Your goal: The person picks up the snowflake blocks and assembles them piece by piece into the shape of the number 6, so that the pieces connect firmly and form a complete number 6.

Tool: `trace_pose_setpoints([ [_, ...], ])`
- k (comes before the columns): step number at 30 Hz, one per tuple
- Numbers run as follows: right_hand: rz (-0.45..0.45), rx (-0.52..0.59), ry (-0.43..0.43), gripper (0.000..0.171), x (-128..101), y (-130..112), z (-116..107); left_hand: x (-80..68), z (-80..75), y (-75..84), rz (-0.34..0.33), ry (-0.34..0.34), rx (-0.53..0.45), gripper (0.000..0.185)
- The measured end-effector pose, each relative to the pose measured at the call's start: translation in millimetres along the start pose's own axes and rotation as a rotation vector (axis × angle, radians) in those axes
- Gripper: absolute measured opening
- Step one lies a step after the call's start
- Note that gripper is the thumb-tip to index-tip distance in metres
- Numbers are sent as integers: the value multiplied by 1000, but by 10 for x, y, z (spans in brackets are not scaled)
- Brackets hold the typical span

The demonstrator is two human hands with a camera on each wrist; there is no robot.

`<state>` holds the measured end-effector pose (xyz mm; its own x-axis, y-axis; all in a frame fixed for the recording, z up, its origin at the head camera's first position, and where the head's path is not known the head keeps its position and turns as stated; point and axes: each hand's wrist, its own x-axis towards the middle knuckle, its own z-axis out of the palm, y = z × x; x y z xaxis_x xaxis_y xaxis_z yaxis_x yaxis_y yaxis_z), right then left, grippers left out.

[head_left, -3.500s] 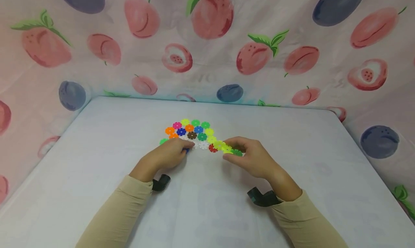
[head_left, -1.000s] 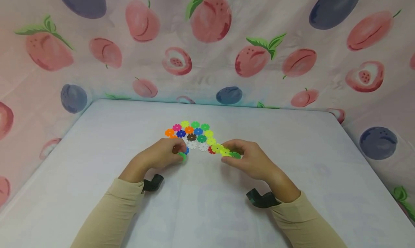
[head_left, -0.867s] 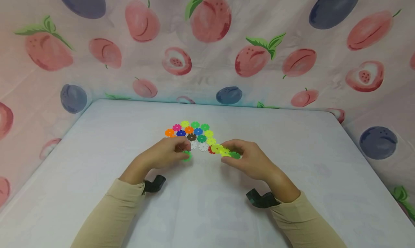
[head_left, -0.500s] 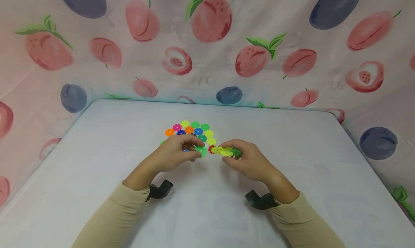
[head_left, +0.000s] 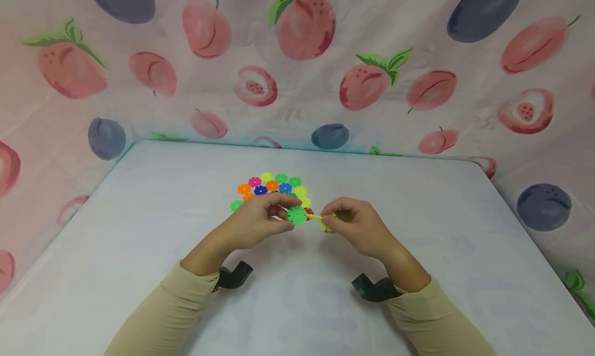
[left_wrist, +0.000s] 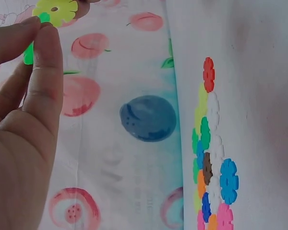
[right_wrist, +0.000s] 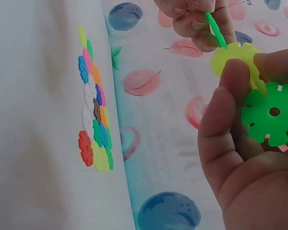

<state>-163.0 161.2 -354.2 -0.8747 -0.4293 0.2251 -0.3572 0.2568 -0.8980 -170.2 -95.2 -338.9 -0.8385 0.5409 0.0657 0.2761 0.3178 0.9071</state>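
Observation:
My left hand [head_left: 251, 224] pinches a bright green slotted snowflake disc [head_left: 297, 216] between thumb and fingers. In my right hand [head_left: 360, 227] is a short joined chain of snowflake discs: a yellow disc [right_wrist: 225, 56], partly hidden by the fingers, and a green disc [right_wrist: 259, 117] near the palm. Seen from the right wrist, the left hand's green disc [right_wrist: 215, 29] stands edge-on, its rim meeting the yellow disc's rim. Both hands are above the table, close together, in front of the flat group of discs.
Several colourful snowflake discs, among them a brown disc [left_wrist: 208, 167], a red disc [left_wrist: 209, 74] and a blue disc [left_wrist: 229, 181], lie on the white table [head_left: 297, 304]. A fruit-patterned cloth [head_left: 297, 108] hangs behind it.
The left hand has left the flat group with a green disc and moved right to the yellow disc. The right hand has turned its chain, so the yellow disc now shows edge-on.

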Motion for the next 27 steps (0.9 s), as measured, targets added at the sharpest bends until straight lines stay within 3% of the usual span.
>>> trace_pose_setpoints([
  [4, -2, 17, -21, 11, -9, -11, -13, 0, 7, 0, 6, -12, 4, 41],
  [13, 4, 70, -50, 16, -7, -12, -12, -1, 40, -26, 3, -38, -95, 39],
  [20, 15, 65, -28, 17, -21, -43, -14, 3, 48, -27, 22, -64, -153, 40],
  [27, 19, 57, -32, 14, -25, -58, -21, -3, 57, 16, 17, -57, -66, 39],
])
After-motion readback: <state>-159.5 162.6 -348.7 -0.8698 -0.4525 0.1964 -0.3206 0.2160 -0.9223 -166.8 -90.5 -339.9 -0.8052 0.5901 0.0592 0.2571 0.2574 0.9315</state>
